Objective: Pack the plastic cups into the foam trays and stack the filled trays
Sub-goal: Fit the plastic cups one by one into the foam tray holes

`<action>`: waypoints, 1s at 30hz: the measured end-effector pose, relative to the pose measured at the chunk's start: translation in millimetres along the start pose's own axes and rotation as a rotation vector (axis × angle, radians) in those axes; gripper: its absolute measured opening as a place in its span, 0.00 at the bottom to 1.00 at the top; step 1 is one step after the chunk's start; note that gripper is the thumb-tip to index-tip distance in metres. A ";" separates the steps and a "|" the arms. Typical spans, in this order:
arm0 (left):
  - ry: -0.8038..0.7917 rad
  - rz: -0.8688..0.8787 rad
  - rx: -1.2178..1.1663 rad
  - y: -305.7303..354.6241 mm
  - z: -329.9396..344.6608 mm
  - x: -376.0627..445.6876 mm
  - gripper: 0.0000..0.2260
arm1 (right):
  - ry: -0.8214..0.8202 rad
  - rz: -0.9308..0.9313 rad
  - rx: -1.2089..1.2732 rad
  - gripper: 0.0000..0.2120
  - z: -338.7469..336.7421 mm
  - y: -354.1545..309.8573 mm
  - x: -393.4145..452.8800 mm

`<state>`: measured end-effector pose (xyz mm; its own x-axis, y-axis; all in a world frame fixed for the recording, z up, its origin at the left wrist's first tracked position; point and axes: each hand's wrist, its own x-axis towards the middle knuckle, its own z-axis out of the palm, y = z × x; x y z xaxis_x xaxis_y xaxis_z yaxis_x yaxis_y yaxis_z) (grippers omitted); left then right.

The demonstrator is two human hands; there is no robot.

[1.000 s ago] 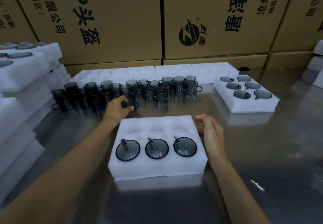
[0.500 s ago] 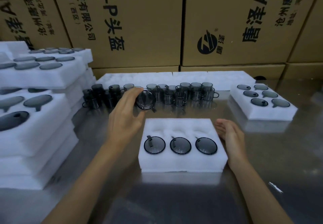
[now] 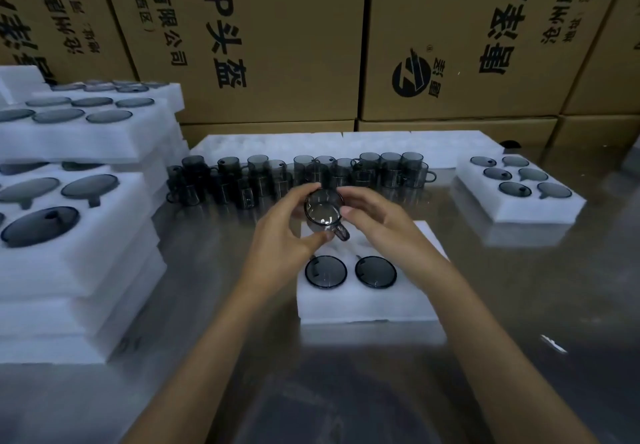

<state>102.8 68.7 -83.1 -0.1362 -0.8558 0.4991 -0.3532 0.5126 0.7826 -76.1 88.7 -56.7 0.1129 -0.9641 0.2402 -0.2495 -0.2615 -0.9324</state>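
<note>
Both hands — left hand (image 3: 287, 232) and right hand (image 3: 375, 222) — pinch one smoky cup (image 3: 323, 213) above the foam tray (image 3: 367, 305) on the desk. Packing step, I judge — next, seat it into an empty back pocket, handle aligned.

Cups (image 3: 301, 177) smoky grey, translucent; foam trays (image 3: 367, 305) white; cartons (image 3: 277, 38) tan, black print; table (image 3: 519, 305) seemingly grey metal.

A single head-mounted wide-angle view is provided, directed forward and downward over the metal table (image 3: 519, 305). Near foreground is taken by both forearms; stacked cardboard boxes (image 3: 277, 45) are seen closing the background.
</note>
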 end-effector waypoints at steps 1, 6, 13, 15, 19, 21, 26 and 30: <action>-0.017 -0.024 -0.012 -3.6 1.7 -1.6 0.30 | -0.008 0.039 0.006 0.14 5.0 1.0 6.4; -0.095 -0.139 0.042 -24.8 4.0 1.1 0.33 | 0.102 0.068 0.025 0.08 18.7 22.1 16.6; -0.226 -0.213 0.110 -33.6 0.5 6.0 0.33 | 0.112 0.102 -0.029 0.05 17.5 27.9 17.0; -0.252 -0.218 0.085 -35.8 -0.5 5.3 0.30 | 0.119 0.101 -0.114 0.07 17.5 29.5 16.9; -0.268 -0.237 0.049 -41.5 1.2 5.7 0.23 | 0.097 0.095 -0.335 0.15 19.4 33.4 18.7; -0.285 -0.250 0.066 -45.5 3.6 4.4 0.22 | 0.081 0.095 -0.488 0.18 23.2 35.8 19.5; -0.306 -0.294 -0.083 -51.2 7.6 2.0 0.23 | 0.066 0.092 -0.756 0.25 26.6 37.1 21.6; -0.042 -0.309 -0.155 -65.4 6.2 3.9 0.23 | 0.071 0.112 -0.791 0.20 23.6 40.4 21.1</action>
<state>119.7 31.4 -134.7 -0.0840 -0.9726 0.2169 -0.2388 0.2309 0.9432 -61.1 58.8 -95.6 -0.0084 -0.9802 0.1978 -0.8666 -0.0916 -0.4906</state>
